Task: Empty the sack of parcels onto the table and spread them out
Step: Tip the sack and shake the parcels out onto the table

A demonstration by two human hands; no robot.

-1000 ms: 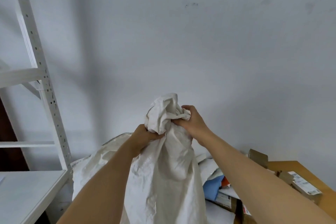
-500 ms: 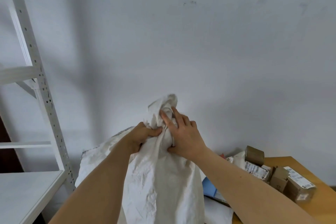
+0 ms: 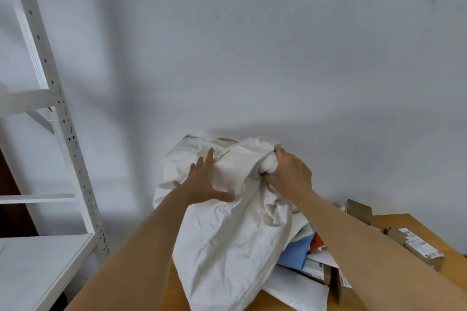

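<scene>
A big white woven sack (image 3: 227,242) hangs upside down over the wooden table (image 3: 406,225). My right hand (image 3: 288,171) is shut on the bunched end of the sack at the top. My left hand (image 3: 204,179) lies flat and open against the sack's left side, fingers spread. Parcels have spilled out at the sack's lower right: a blue bag (image 3: 295,251), a white padded mailer (image 3: 295,290), a red-and-white piece (image 3: 318,242) and labelled cardboard boxes (image 3: 417,247). Another brown box (image 3: 358,211) sits by the wall.
A white metal shelving rack (image 3: 65,134) stands at the left, with a shelf board (image 3: 38,265) at table height. A plain white wall runs right behind the table. A second white sack or bag (image 3: 182,159) lies behind the held one.
The sack's top has dropped lower and tipped to the right. My left hand let go of the bunched end and now presses flat on the side. My right hand regripped the end.
</scene>
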